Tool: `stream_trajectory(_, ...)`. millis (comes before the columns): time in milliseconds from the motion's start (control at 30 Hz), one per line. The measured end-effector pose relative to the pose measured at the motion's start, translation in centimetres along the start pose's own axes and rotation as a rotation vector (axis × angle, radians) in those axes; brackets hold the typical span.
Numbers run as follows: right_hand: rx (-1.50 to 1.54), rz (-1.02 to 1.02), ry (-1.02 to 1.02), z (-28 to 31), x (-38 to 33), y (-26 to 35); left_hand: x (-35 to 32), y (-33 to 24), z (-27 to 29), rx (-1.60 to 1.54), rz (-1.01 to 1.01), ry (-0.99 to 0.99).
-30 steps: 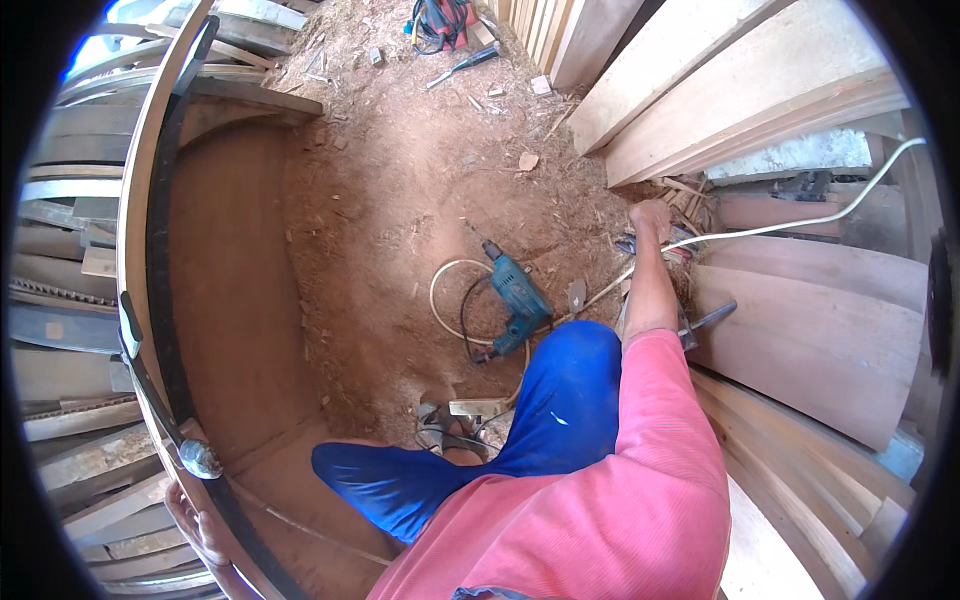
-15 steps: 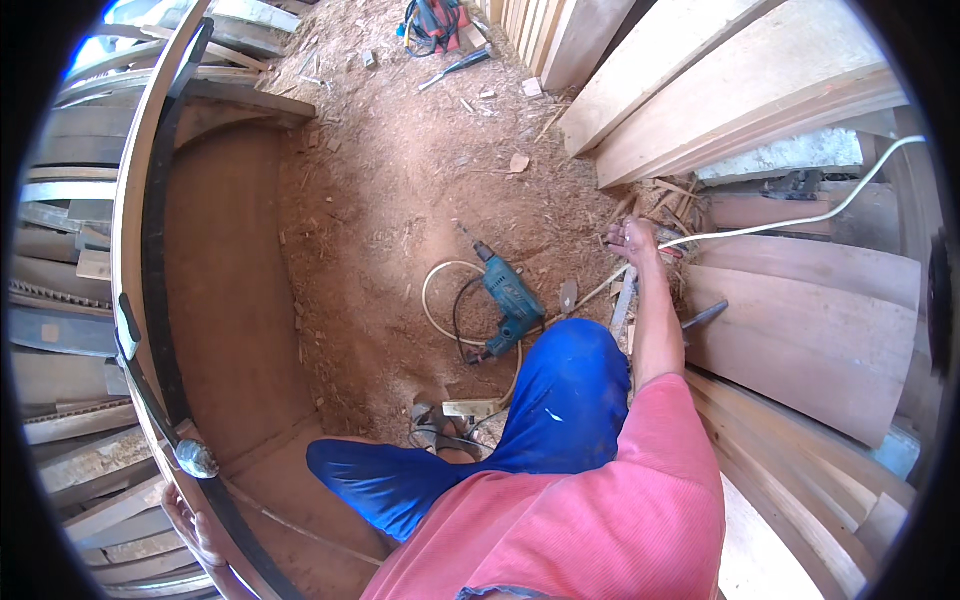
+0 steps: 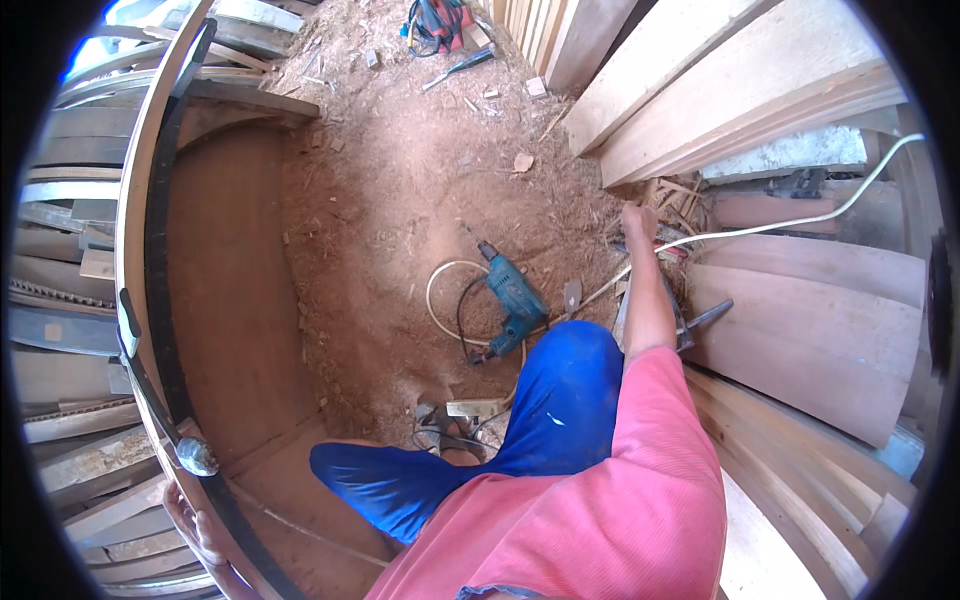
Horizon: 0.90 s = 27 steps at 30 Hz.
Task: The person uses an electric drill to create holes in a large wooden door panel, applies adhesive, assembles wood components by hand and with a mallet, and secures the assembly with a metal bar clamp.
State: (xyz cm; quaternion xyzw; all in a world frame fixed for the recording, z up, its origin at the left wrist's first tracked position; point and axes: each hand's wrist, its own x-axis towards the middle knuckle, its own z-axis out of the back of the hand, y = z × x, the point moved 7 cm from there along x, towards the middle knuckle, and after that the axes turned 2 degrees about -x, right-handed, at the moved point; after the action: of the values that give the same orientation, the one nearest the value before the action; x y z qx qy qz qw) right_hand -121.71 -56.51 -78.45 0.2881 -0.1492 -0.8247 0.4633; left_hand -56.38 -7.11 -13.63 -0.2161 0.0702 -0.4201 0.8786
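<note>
My left hand [image 3: 196,528] lies against the outer side of a long curved wooden strip [image 3: 130,215], its fingers stretched along the wood. A dark strip [image 3: 158,250] runs beside that wood, and a bar clamp with a rounded grey end [image 3: 197,457] sits across both just above the hand. Far out to the right, my right hand [image 3: 639,220] is closed low among wood scraps [image 3: 683,200]; its fingertips are hidden, and what they hold cannot be made out. Near its wrist lies a tool with red on it [image 3: 672,250]. A teal power drill [image 3: 515,295] rests on the floor before my knee.
Sawdust and chips cover the floor [image 3: 390,200]. A pale cable [image 3: 800,228] crosses from the right toward the drill. Planks [image 3: 740,100] lean at the upper right, with curved boards [image 3: 800,320] below. A chisel-like tool [image 3: 458,68] lies far ahead beside a red-and-blue tool [image 3: 440,28].
My right hand has drawn slightly upward toward the leaning planks and turned, so its fingers show less. The left hand stays on the wooden strip. The view has shifted slightly.
</note>
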Motion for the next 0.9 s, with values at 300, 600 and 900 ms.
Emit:
stream_trajectory(300, -0.697, 0.448, 0.089, 1.8, 6.5, -4.8, -0.1, -0.3, -0.2, -0.030, -0.005, 0.010)
stream_trajectory(600, -0.162, -0.244, -0.016, 1.0, 5.6, -1.0, -0.9, -0.6, 0.3, 0.023, 0.005, -0.028)
stream_trajectory(900, 1.273, -0.683, 0.345, -1.6, 0.8, -3.9, 0.0, -1.4, -0.5, -0.036, 0.006, 0.006)
